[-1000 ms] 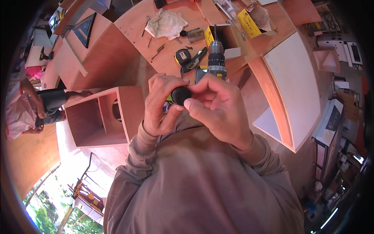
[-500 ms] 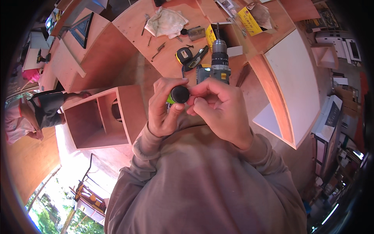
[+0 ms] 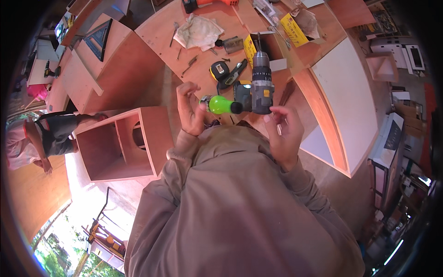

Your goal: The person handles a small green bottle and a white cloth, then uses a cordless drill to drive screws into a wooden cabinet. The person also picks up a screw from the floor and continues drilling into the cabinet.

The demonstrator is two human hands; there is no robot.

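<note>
My left hand [image 3: 190,113] grips a bright green, bottle-shaped object [image 3: 220,105] by its silvery end, between thumb and fingers. Its black tip points right; the exact kind cannot be made out. My right hand [image 3: 287,136] is apart from it, fingers loosely bent, thumb and forefinger separated, with nothing visible between them. Just beyond the right hand stands a grey and black cordless drill [image 3: 261,85] with its chuck pointing away. Left of the drill, a utility knife [image 3: 234,74] and a yellow and black tape measure [image 3: 218,70] lie on the wooden worktop [image 3: 161,39].
Across the worktop lie a white rag [image 3: 198,32], loose screws, yellow screw boxes [image 3: 295,28] and an orange tool [image 3: 217,3]. An open wooden cabinet [image 3: 122,145] stands at left, near another person [image 3: 41,138]. A white panel with a curved wooden edge [image 3: 330,124] is at right.
The green object has swung from end-on to sideways, its black tip now rightward. My right hand has let go and moved right, toward the drill. My left hand has stayed about where it was.
</note>
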